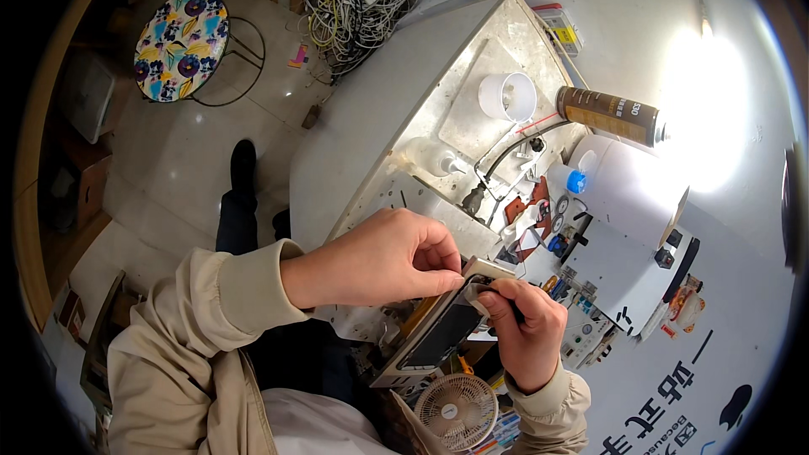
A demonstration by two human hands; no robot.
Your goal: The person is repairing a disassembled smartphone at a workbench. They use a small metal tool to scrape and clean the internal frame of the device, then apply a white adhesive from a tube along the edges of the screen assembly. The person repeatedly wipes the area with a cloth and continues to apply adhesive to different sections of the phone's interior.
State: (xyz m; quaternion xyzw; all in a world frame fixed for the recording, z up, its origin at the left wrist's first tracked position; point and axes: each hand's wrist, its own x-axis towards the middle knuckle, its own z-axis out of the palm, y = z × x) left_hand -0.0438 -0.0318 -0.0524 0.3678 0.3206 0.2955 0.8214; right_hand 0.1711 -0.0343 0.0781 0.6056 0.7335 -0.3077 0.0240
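In front of me a dark flat panel (pixel 442 337), shaped like a phone or small tablet, sits tilted on a beige rectangular frame (pixel 419 326). At its upper end my left hand (pixel 371 263) closes thumb and forefinger in a pinch; whatever lies between those fingertips is too small to make out. My right hand (pixel 533 329) comes from the right, its fingers curled and pinched on a thin, pale, crumpled piece (pixel 479 297) that might be cloth or film. This piece lies over the panel's upper corner, and both hands' fingertips are close together there.
A stained workbench (pixel 434 118) carries a white tub (pixel 507 98), a clear bottle (pixel 434 157), a brown spray can (pixel 608 115) and small tools. Below the panel stands a round fan (pixel 456 411). A flowered stool (pixel 182 46) and tangled cables (pixel 358 13) are on the floor.
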